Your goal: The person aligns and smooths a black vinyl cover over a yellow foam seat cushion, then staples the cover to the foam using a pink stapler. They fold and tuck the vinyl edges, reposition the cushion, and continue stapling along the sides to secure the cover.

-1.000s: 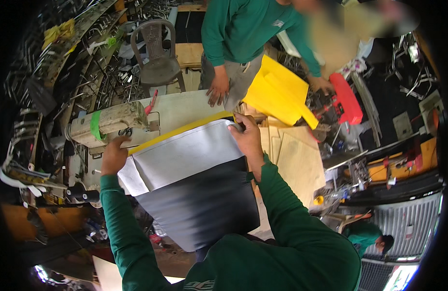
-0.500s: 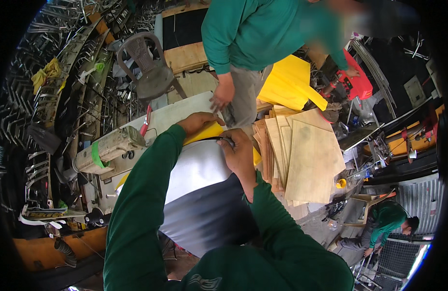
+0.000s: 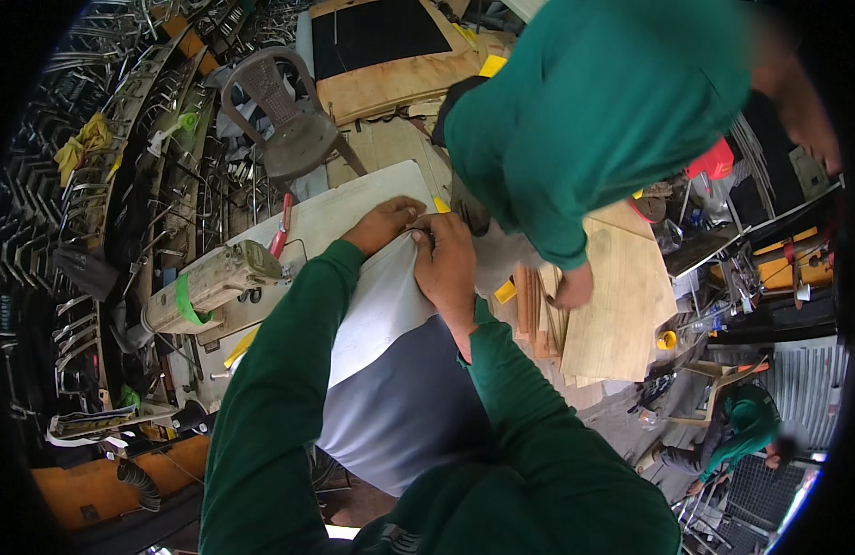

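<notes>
My left hand [image 3: 389, 225] and my right hand [image 3: 446, 264] meet above the pale worktable [image 3: 349, 194], fingers pinched together on the upper edge of a sheet of material [image 3: 381, 314]. This sheet is white in its upper part and dark blue-grey below, draping toward my body. A short black edge or cord shows between my fingertips; I cannot tell which. To the left of my hands stands a sewing machine [image 3: 215, 285] with a green band round its arm. Behind it lies a red-handled tool [image 3: 281, 227].
A co-worker in a green top [image 3: 594, 129] leans in close at the right, one hand [image 3: 572, 287] beside stacked plywood panels [image 3: 622, 296]. A brown plastic chair [image 3: 284, 111] stands beyond the table. Metal frames crowd the left. Another person [image 3: 747, 425] crouches at lower right.
The co-worker has moved right and nearer, bending over the plywood stack. Yellow material under my hands has mostly gone from sight. My hands have shifted slightly up and closer together.
</notes>
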A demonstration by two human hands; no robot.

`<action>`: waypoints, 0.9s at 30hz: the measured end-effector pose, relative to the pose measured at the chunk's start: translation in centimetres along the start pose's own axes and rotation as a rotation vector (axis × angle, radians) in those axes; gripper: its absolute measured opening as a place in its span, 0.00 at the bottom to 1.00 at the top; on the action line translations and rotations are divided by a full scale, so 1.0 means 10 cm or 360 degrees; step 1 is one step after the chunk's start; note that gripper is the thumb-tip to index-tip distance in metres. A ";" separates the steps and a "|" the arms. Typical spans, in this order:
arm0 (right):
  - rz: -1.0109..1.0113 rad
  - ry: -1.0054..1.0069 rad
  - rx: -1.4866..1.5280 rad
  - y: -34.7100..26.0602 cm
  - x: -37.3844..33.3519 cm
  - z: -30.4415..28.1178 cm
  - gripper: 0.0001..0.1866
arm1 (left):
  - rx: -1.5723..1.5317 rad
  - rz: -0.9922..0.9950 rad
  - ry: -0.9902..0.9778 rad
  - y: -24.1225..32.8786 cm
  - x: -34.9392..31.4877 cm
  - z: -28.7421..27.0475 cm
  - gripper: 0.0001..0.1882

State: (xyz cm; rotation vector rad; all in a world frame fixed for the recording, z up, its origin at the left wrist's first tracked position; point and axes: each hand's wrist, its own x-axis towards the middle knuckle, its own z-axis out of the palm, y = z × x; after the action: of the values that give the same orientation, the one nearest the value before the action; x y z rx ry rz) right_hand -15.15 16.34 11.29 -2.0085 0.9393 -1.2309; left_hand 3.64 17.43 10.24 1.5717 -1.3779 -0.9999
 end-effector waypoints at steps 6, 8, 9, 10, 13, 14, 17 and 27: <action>0.0081 -0.0212 0.0005 0.19 0.02 0.01 0.09 | 0.1007 0.0623 0.0248 0.87 -1.33 0.34 0.20; 0.0372 -0.0346 0.0231 0.27 0.07 0.06 0.10 | 0.1263 0.0540 0.0368 0.81 -1.65 0.71 0.24; 0.0580 -0.0423 0.0461 0.31 0.13 0.10 0.10 | 0.1306 0.0540 0.0533 0.69 -1.68 0.82 0.25; 0.0806 -0.0485 0.0700 0.34 0.15 0.09 0.11 | 0.1355 0.0651 0.0732 0.57 -1.69 0.89 0.25; 0.0381 -0.0142 0.0863 0.35 0.02 -0.10 0.19 | 0.1378 0.0909 0.0900 0.27 -1.61 0.74 0.23; 0.0164 0.0015 0.0776 0.32 -0.12 -0.22 0.21 | 0.1278 0.1027 0.0973 0.25 -1.56 0.66 0.22; -0.0362 -0.0285 0.0193 0.25 -0.52 -0.63 0.30 | 0.1425 0.0691 0.0940 0.41 -1.39 0.39 0.15; 0.0718 -0.0473 0.0288 0.63 0.10 -0.18 0.16 | 0.0449 -0.0385 -0.0300 0.12 -0.15 -0.28 0.23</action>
State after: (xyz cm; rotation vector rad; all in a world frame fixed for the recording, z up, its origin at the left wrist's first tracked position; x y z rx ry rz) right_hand -18.07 11.72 7.58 -1.6577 1.0181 -0.7206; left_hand 5.66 19.02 12.45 1.9291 -1.5356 -1.1611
